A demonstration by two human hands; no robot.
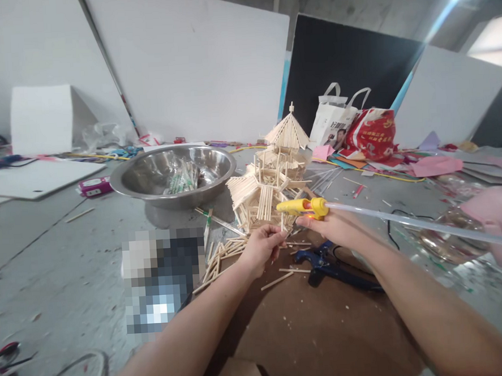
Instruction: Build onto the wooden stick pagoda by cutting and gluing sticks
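Observation:
A pagoda-like model [268, 195] of thin wooden sticks stands upright in the middle, with a pointed roof on top. At its near lower edge, my left hand [263, 247] pinches a short wooden stick [282, 223] between thumb and fingertips. My right hand [336, 228] is wrapped round a yellow glue gun [301, 207], whose front end points left, just above that stick. A long clear glue stick [406, 218] runs out of its back to the right. Loose wooden sticks [223, 258] lie in a pile left of my left hand.
A steel basin [175, 192] holding wrapped sticks stands behind on the left. Blue pliers-like tool [328, 268] lies on the brown board [319, 325] below my right hand. A white bag [329, 121] and red bag [373, 135] stand at the back right. A pixelated patch covers the left.

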